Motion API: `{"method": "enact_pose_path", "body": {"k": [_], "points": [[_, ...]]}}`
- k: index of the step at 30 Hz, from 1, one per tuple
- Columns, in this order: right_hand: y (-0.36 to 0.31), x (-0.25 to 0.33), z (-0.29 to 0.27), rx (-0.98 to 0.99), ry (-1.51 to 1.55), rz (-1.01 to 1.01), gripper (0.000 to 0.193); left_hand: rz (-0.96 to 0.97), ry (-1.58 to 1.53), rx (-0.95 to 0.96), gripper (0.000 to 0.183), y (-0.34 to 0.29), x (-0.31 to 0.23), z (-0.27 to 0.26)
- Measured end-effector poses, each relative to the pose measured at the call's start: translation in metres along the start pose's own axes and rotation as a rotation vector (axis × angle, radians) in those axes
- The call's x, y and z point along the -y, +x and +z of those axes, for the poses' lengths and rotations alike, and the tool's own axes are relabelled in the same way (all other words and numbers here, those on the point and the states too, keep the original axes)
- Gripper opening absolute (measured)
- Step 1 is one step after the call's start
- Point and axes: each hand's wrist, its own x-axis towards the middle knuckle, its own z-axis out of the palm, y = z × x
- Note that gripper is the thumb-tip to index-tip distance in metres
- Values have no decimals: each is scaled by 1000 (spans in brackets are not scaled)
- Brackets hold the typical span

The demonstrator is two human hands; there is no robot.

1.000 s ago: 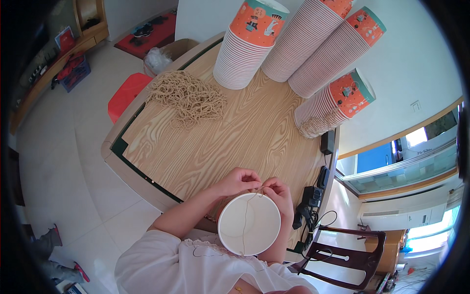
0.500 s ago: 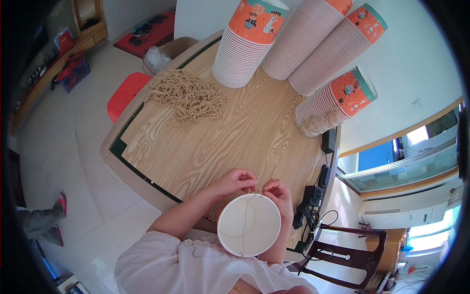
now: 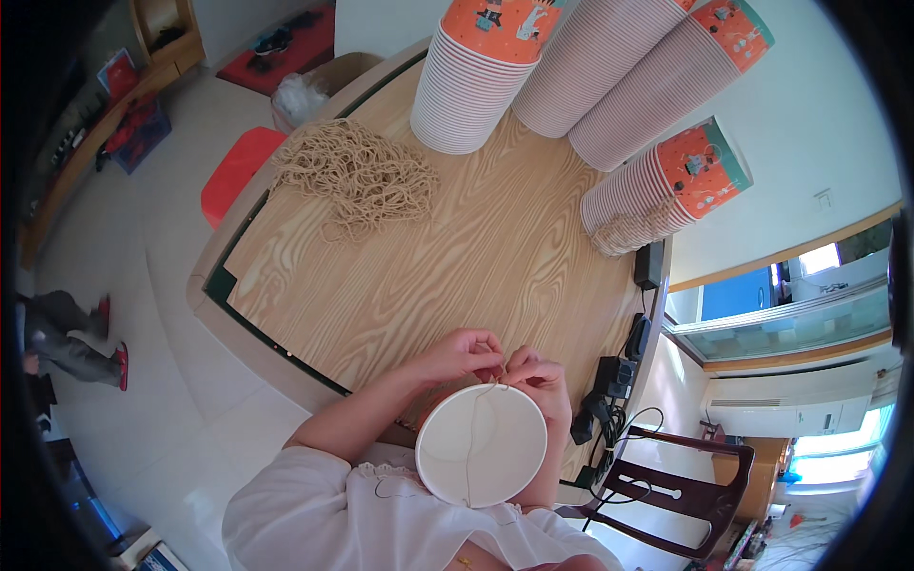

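Over grained wood table (image 3: pixel 400 276), hands pinch round paper cup's (image 3: pixel 481 444) string (image 3: pixel 473 428).

Both hands (image 3: pixel 505 362) – string (image 3: pixel 473 428), paper cup (image 3: pixel 481 444)

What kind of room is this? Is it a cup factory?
Probably a small home workshop, not a factory: a wooden table carries tall stacks of paper cups and a heap of string, while both hands thread a cord at one cup.

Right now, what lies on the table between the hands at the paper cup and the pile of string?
In the head view, only bare wooden tabletop lies between the left hand and right hand at the paper cup and the pile of string.
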Motion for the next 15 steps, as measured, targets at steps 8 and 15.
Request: {"method": "enact_pose_path", "body": {"k": [8,15], "points": [[0,7,1,-37,4,-17,15,-17,-30,114,22,-5,-22,5],[2,8,4,-108,-8,-11,16,38,-17,197,33,-3,-22,2]]}}
